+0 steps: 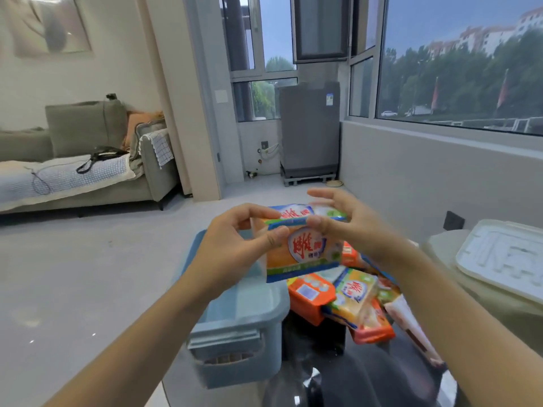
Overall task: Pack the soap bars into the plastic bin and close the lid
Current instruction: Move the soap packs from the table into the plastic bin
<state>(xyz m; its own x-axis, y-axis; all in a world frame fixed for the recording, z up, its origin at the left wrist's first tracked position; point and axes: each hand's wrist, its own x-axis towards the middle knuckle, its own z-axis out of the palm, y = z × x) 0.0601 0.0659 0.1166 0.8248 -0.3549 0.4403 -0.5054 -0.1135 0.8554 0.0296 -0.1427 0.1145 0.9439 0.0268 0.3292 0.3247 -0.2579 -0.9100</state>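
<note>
Above the blue plastic bin [235, 315], raised at chest height: two wrapped soap bars [302, 245], stacked, orange and yellow wrappers with a red-and-white oval label and blue-green edging. Pinched at the left end by the left hand [235, 245], thumb in front and fingers curled behind; gripped along the top edge by the right hand [349, 227], thumb pressing the seam between the two bars, fingers arched over the far side.

Below, on a dark glossy tabletop [311, 342] — the bin, lidless, pale blue, with a slotted handle on the near wall. Just beside its right wall, a loose heap of more soap bars [343, 301]: orange packs, yellow packs, one pinkish-white pack at the right edge, some leaning on each other. Further right, on a pale rounded surface, a white moulded lid [505, 257], flat and well apart from the bin.

Beyond the table, a light grey polished floor. To the left, a grey sofa [88, 160] with cushions, a white quilted cover and a black strap or cable lying on it. Straight ahead, a grey washing machine [308, 127] on a low stand in a glazed corner. To the right, a wide window [464, 60] — trees, red flags, apartment blocks outside.
</note>
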